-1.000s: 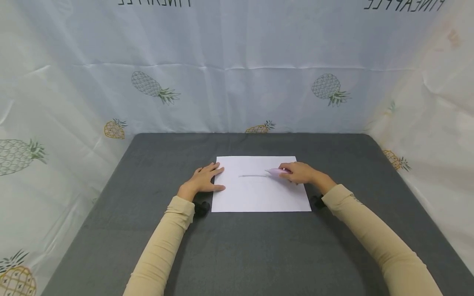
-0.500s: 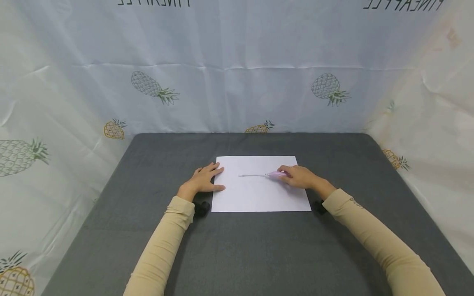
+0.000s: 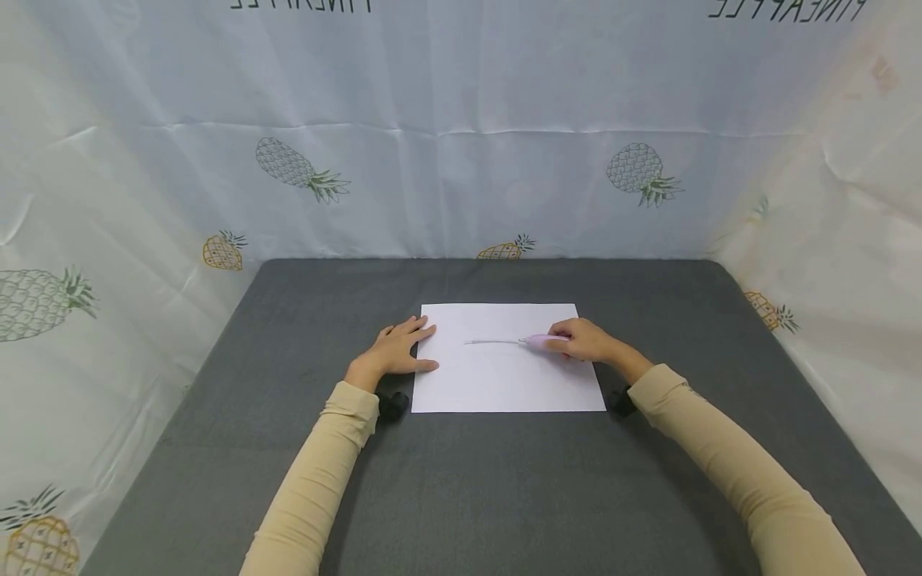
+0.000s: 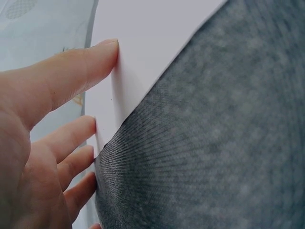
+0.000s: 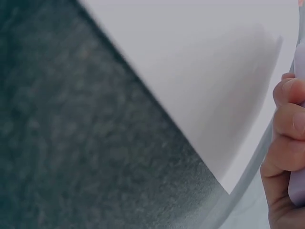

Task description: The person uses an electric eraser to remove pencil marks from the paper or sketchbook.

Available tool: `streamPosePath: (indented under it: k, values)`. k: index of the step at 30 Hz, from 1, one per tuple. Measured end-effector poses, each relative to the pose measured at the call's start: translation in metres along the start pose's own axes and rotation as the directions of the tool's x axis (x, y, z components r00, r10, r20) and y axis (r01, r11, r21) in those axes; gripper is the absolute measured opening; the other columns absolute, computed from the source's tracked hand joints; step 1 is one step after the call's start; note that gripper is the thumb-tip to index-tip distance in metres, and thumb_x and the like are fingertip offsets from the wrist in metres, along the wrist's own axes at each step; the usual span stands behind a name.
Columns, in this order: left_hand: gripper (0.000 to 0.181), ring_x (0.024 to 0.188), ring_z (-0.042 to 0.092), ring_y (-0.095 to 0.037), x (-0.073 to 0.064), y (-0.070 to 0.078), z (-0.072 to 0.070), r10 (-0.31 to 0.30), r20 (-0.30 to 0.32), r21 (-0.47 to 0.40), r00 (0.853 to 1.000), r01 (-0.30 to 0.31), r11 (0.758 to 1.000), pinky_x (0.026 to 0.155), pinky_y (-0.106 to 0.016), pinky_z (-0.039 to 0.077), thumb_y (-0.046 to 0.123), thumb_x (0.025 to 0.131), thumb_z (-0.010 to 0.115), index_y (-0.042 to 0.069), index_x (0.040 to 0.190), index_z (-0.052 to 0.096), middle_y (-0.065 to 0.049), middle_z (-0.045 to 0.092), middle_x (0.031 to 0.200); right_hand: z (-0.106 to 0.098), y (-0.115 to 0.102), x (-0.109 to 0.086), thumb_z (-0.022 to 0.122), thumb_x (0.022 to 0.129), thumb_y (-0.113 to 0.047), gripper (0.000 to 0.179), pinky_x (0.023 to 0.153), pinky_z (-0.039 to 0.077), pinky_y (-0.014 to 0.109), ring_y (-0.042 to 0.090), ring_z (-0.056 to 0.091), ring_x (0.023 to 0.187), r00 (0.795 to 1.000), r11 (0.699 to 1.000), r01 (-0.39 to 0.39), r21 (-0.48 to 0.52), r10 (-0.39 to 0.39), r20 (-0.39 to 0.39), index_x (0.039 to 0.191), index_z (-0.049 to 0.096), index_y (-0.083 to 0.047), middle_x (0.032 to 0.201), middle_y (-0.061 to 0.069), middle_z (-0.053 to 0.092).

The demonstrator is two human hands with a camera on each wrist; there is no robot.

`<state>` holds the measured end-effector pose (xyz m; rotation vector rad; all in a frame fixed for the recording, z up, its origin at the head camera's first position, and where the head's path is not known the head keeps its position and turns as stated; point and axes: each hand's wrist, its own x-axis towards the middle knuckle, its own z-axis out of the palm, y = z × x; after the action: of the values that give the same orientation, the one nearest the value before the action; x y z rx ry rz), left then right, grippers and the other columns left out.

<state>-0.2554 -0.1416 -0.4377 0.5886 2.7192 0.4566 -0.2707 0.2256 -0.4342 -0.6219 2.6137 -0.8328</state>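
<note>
A white sheet of paper (image 3: 504, 384) lies on the dark grey table. My left hand (image 3: 391, 352) rests at its left edge with fingers spread, the thumb and index finger touching the sheet; the left wrist view shows the thumb (image 4: 90, 62) on the paper. In my right hand (image 3: 591, 342) I grip a lavender dispenser (image 3: 539, 342) with a narrow tip, shaped like a correction tape. Its tip is at the right end of a thin grey line (image 3: 491, 342) on the sheet. The right wrist view shows curled fingers (image 5: 288, 124) around the lavender body; the tip is out of that view.
The grey tabletop (image 3: 461, 488) extends around the paper on all sides. A pale curtain printed with pineapples (image 3: 461, 184) hangs behind the table and along both sides. A dark wrist device (image 3: 392, 406) shows below the left wrist, and another (image 3: 621, 398) below the right.
The dispenser's tip has come down from just above the line to its right end, then shifted slightly to the right with my right hand. My left hand has stayed in place.
</note>
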Motion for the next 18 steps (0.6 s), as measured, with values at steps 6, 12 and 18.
streamPosePath:
  k: [6,12,18]
  values:
    - [0.077,0.152,0.015,-0.034,0.0007,-0.0006,0.0004,-0.008,0.005,0.004,1.0,0.008,1.0,0.121,-0.061,0.011,0.046,0.09,0.06,0.012,0.152,0.029,-0.013,0.019,0.163,-0.0003,-0.0041,0.0016,0.055,0.095,-0.024,0.029,0.049,0.038,0.025,0.01,0.045,0.052,0.999,0.999,-0.015,-0.031,0.016,0.029,0.102,0.067,0.001,0.058,-0.002,0.051]
    - [0.078,0.153,0.015,-0.034,0.0025,-0.0013,0.0012,-0.005,0.005,0.005,1.0,0.005,1.0,0.121,-0.06,0.011,0.047,0.09,0.06,0.013,0.153,0.029,-0.013,0.019,0.163,-0.0021,-0.0062,0.0048,0.056,0.094,-0.024,0.029,0.05,0.038,0.024,0.009,0.047,0.053,1.0,0.997,-0.003,-0.078,0.005,0.03,0.1,0.068,0.002,0.058,0.002,0.056]
    - [0.078,0.153,0.015,-0.034,0.002,-0.0005,0.0006,-0.005,0.001,0.002,1.0,0.005,1.0,0.121,-0.06,0.011,0.047,0.09,0.061,0.013,0.152,0.029,-0.013,0.02,0.163,-0.0019,-0.0084,0.0086,0.056,0.094,-0.025,0.03,0.055,0.039,0.023,0.009,0.049,0.058,0.999,0.989,0.028,-0.144,-0.024,0.029,0.098,0.069,0.001,0.063,0.004,0.061]
